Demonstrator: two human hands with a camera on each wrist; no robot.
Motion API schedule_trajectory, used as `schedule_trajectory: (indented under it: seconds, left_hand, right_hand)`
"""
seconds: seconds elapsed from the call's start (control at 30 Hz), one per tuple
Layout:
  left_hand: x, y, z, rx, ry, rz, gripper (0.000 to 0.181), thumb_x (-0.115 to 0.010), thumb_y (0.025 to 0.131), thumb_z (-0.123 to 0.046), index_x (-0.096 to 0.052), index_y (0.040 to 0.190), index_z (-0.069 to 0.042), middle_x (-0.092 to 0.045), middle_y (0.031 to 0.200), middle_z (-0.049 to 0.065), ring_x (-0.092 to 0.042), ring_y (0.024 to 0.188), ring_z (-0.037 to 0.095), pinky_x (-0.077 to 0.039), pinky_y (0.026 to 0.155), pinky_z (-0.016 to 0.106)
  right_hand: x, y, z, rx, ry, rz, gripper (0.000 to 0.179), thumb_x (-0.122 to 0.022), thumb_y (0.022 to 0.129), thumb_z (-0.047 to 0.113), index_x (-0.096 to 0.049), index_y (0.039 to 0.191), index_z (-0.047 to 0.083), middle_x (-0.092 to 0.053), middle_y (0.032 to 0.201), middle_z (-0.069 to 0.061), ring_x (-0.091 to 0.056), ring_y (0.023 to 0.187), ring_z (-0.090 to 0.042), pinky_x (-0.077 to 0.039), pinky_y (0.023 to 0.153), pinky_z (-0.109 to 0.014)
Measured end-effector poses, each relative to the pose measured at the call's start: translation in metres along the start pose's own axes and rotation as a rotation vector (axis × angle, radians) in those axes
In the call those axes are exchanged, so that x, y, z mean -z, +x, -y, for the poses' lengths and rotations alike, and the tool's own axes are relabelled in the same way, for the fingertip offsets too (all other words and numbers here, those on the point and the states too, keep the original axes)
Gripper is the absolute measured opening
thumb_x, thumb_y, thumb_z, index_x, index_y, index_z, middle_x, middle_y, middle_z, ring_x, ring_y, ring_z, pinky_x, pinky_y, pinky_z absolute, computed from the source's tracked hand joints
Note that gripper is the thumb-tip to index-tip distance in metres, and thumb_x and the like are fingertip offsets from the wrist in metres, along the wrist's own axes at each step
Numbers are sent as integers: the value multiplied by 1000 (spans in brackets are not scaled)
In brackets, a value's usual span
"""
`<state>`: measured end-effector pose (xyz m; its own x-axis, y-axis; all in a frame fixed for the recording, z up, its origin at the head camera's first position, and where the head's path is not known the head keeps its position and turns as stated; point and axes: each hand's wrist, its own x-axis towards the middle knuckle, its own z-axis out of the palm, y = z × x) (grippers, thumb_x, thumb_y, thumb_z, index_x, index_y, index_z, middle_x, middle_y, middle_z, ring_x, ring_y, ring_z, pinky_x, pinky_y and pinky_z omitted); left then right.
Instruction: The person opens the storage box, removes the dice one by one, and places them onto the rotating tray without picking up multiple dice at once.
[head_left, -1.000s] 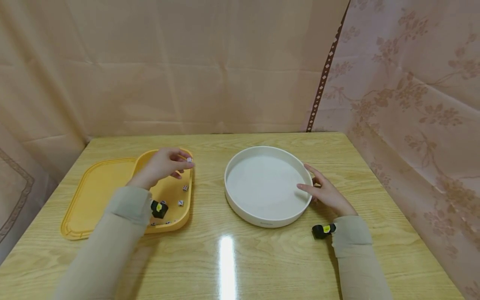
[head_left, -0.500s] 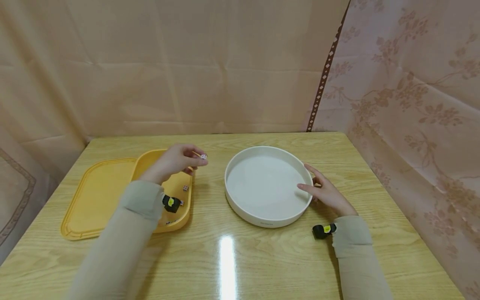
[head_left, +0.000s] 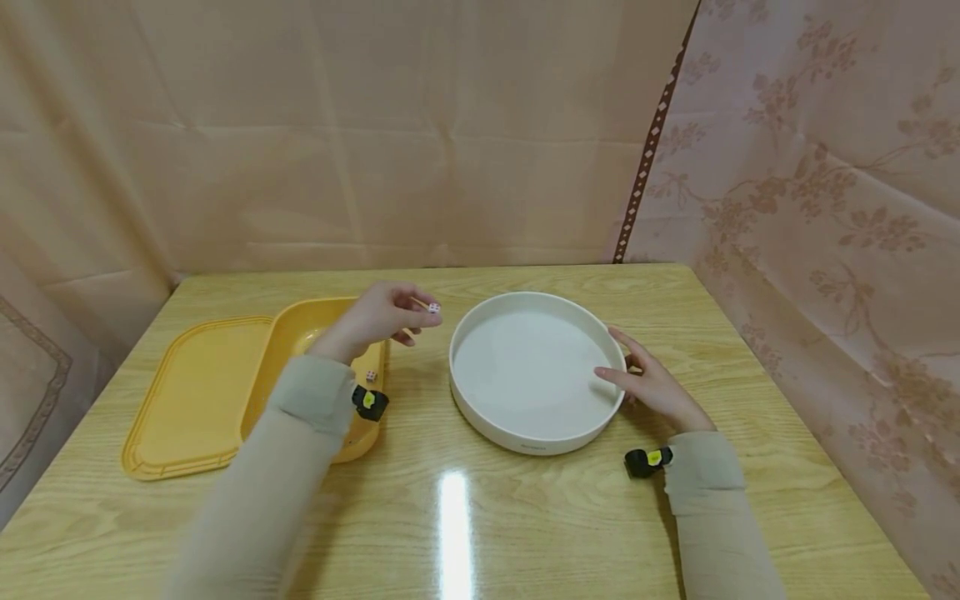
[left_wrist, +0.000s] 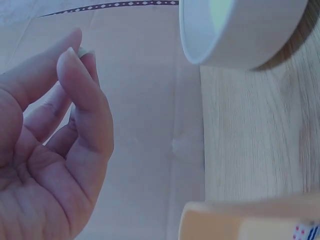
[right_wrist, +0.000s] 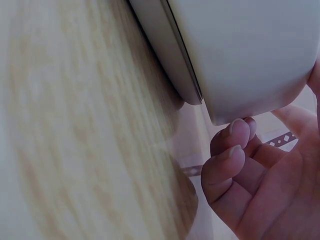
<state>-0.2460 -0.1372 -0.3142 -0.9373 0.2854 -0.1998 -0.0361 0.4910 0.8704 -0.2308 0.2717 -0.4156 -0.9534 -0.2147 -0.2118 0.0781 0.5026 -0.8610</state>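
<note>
Between thumb and fingertips, my left hand (head_left: 378,318) pinches a small white die (head_left: 435,308) above the table, in the gap between the yellow box and the round white tray (head_left: 532,375). In the left wrist view only a sliver of that die (left_wrist: 82,51) shows between the fingers. My right hand (head_left: 660,393) holds the tray's right rim, thumb over the inside and fingers along the outer wall. In the right wrist view, curled fingertips (right_wrist: 235,132) touch the tray's wall (right_wrist: 250,65). The yellow box (head_left: 362,446) sits under my left forearm, with another die (head_left: 371,377) in it.
A flat yellow lid (head_left: 202,392) lies left of the box, partly against it. The wooden table (head_left: 540,525) extends in front, with curtains (head_left: 390,150) behind it and a patterned cloth (head_left: 840,250) at the right. My sleeve hides part of the box.
My left hand has carried the die rightward, out from over the yellow box toward the white tray. My right hand and the tray have stayed in place.
</note>
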Motion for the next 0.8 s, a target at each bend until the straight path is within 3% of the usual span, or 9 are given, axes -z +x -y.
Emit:
schedule_trajectory:
  seconds: [0.23, 0.43, 0.8]
  left_hand:
    - [-15, 11, -2, -30, -9, 3, 35, -73, 91, -22, -65, 121, -6, -67, 101, 8, -60, 83, 18, -59, 70, 31]
    - [-31, 13, -9, -15, -42, -15, 34, -75, 89, -21, -67, 119, -7, -66, 95, 6, -59, 81, 22, -57, 64, 27]
    - [-75, 22, -7, -40, -74, 14, 32, -77, 88, -22, -67, 114, -7, -70, 97, 9, -63, 79, 24, -57, 63, 26]
  right_hand:
    - [-1, 0, 2, 18, -5, 3, 86, -67, 95, 33, -12, 160, 26, -48, 101, -14, -48, 63, -13, -47, 58, -28]
    - [-1, 1, 2, 17, -12, 1, 86, -67, 95, 34, -12, 160, 27, -48, 102, -14, -48, 64, -14, -48, 58, -29]
    - [-2, -1, 2, 4, -13, -8, 86, -67, 94, 37, -12, 160, 28, -48, 102, -15, -47, 64, -13, -47, 58, -28]
